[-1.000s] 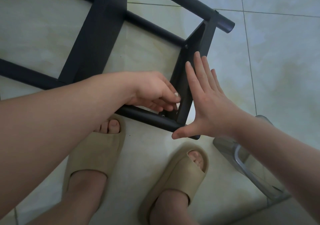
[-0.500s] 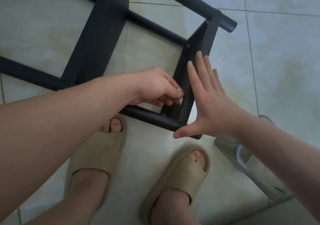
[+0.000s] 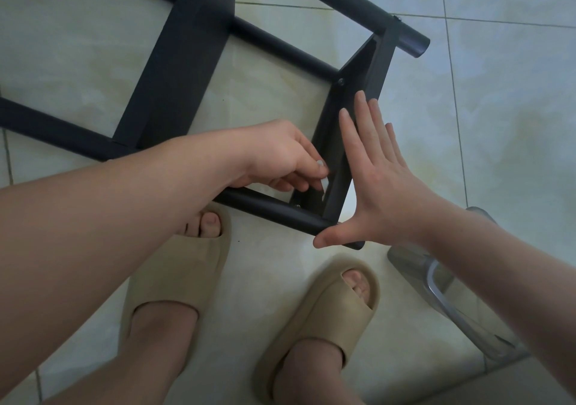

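A black metal frame (image 3: 193, 49) of tubes and flat bars lies over the tiled floor. Its end plate (image 3: 358, 99) stands on edge between two round tubes. My right hand (image 3: 377, 183) presses flat against the plate's outer side, fingers straight, thumb spread under the near tube (image 3: 280, 211). My left hand (image 3: 280, 158) reaches inside the frame, its fingertips curled and pinched together at the plate's inner face near the lower corner. What they pinch is too small to make out.
My two feet in beige slides (image 3: 174, 267) (image 3: 324, 320) stand just below the frame. A clear plastic stool or chair part with a chrome tube (image 3: 436, 289) sits at the lower right. A screw head (image 3: 341, 81) shows at the plate's upper corner.
My left hand has shifted slightly along the plate's inner face with small finger movements. My right hand stays pressed flat on the plate. The frame has barely moved.
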Demonstrator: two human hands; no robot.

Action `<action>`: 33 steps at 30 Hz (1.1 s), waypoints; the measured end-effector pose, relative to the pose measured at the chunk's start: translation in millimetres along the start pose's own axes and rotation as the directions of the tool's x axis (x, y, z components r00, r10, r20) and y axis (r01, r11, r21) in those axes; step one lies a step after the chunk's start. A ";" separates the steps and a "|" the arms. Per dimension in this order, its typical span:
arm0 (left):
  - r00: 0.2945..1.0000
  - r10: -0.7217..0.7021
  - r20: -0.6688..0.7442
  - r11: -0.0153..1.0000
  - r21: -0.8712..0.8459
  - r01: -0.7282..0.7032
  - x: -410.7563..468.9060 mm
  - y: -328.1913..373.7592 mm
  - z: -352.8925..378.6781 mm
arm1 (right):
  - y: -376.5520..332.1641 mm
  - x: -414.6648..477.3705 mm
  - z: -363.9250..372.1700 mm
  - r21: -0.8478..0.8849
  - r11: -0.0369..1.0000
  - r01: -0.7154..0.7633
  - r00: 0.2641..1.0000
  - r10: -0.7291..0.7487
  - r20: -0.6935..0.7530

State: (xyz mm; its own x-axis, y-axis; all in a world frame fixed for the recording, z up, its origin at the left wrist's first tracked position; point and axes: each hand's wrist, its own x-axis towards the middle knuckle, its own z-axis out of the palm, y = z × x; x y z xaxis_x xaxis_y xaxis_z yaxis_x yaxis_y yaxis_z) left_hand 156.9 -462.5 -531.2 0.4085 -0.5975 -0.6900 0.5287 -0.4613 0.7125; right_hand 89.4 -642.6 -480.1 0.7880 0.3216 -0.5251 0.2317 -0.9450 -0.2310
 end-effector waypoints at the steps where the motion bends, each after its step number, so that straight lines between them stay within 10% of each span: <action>1: 1.000 0.000 -0.002 1.000 0.005 0.000 0.1 0.0 0.1 | -0.2 0.0 -0.2 0.001 1.000 -0.001 1.000 0.001 0.003; 33: 0.992 -0.086 0.087 0.996 -0.003 0.087 0.3 3.2 -0.6 | -3.2 1.8 1.3 0.004 1.000 -0.003 1.000 0.003 0.007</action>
State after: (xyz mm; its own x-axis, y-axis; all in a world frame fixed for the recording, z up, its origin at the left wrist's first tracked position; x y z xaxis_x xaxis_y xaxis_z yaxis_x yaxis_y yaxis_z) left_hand 159.2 -463.8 -529.2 0.2950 -0.6103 -0.7352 0.5644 -0.5095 0.6495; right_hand 89.3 -638.9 -481.4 0.7848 0.3190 -0.5313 0.2267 -0.9457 -0.2330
